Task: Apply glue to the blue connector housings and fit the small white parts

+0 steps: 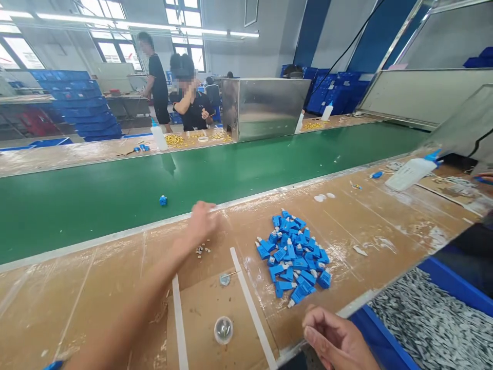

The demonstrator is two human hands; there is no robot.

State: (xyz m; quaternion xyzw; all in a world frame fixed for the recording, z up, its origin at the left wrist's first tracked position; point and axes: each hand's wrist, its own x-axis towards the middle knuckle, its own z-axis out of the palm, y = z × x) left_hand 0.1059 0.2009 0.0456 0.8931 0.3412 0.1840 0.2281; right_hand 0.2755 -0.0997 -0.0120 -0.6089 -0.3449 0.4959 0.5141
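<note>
My left hand (203, 223) reaches out over the belt-side edge of the bench, smeared by motion, so its fingers and anything in them cannot be made out. Beyond it, a small blue plastic part (163, 200) lies on the green conveyor belt. My right hand (335, 339) is low at the bench's front edge with its fingers curled; what they hold, if anything, is hidden. Just above it lies a heap of blue plastic parts with white tips (295, 257). Small white-and-dark bits (202, 249) are scattered below my left hand.
A small clear round cup (223, 330) stands on taped cardboard (200, 308). A blue bin (385, 334) of grey pieces is at lower right. One white glue bottle (410, 173) lies tilted on the right. Across the green belt (96, 190), a person (190, 103) sits near yellow pieces (175, 140).
</note>
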